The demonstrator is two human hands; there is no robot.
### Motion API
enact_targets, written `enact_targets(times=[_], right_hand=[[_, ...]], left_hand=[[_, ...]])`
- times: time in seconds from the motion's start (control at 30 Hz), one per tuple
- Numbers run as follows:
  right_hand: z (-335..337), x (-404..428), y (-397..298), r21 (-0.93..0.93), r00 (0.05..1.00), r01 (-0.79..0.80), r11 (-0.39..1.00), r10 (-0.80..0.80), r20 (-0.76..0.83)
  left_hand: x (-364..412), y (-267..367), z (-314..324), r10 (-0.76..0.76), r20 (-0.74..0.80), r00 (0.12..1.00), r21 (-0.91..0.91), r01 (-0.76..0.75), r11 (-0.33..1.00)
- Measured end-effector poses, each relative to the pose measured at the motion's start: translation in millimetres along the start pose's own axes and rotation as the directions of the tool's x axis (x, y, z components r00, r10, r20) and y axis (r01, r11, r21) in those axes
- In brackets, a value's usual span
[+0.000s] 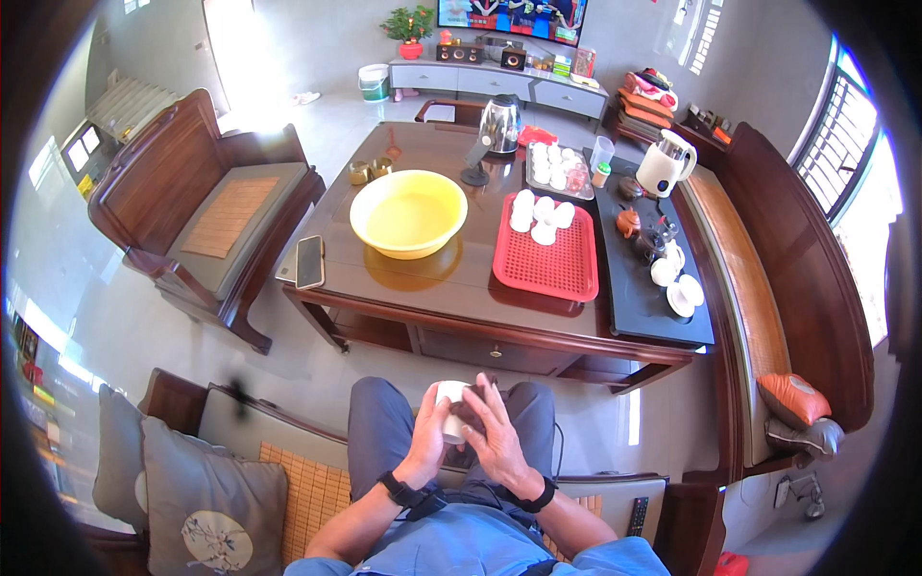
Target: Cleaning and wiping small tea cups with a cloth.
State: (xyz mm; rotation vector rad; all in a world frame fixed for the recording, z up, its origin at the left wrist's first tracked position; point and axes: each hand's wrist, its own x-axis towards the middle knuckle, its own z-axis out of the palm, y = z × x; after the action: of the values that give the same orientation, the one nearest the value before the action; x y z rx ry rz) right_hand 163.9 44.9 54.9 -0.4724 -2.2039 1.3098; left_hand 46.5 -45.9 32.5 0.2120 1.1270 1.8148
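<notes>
Above my lap, my left hand [426,439] holds a small white cup [452,412]. A dark brown cloth [472,412] is in my right hand [497,439], pressed against the cup's side. On the wooden table [346,273] in front of me stands a yellow plastic basin [409,214]. To its right, several white cups [544,216] stand at the far end of a red perforated tray [546,266]. Behind that tray, a clear tray [539,180] holds more white cups and a pinkish glass item.
A black tea tray [659,306] with teapots, lidded white cups and a white electric kettle [661,167] lies on the right. A phone [310,262] rests at the table's left edge. A steel kettle [502,124] and small black stand [475,169] are farther back.
</notes>
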Motion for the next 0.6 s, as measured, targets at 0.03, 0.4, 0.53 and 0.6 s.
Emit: enact_targets(times=[0.03, 0.4, 0.53, 0.6], right_hand=[[0, -4, 0, -0.144, 0.998, 0.053, 0.988, -0.047, 0.05], [6, 1, -14, -0.441, 0.984, 0.177, 0.88, -0.174, 0.046], [3, 24, -10, -0.334, 0.963, 0.161, 0.929, -0.222, -0.154], [6, 24, -5, -0.313, 0.967, 0.136, 0.94, -0.195, -0.166]], left_hand=[[0, -1, -1, 0.017, -0.022, 1.0, -0.035, -0.018, 0.999], [-9, 7, 10, -0.053, 0.156, 0.986, -0.163, 0.079, 0.984], [-4, -9, 8, -0.085, 0.094, 0.992, -0.094, 0.094, 0.991], [-6, -7, 2, -0.066, 0.106, 0.992, 0.011, 0.065, 0.998]])
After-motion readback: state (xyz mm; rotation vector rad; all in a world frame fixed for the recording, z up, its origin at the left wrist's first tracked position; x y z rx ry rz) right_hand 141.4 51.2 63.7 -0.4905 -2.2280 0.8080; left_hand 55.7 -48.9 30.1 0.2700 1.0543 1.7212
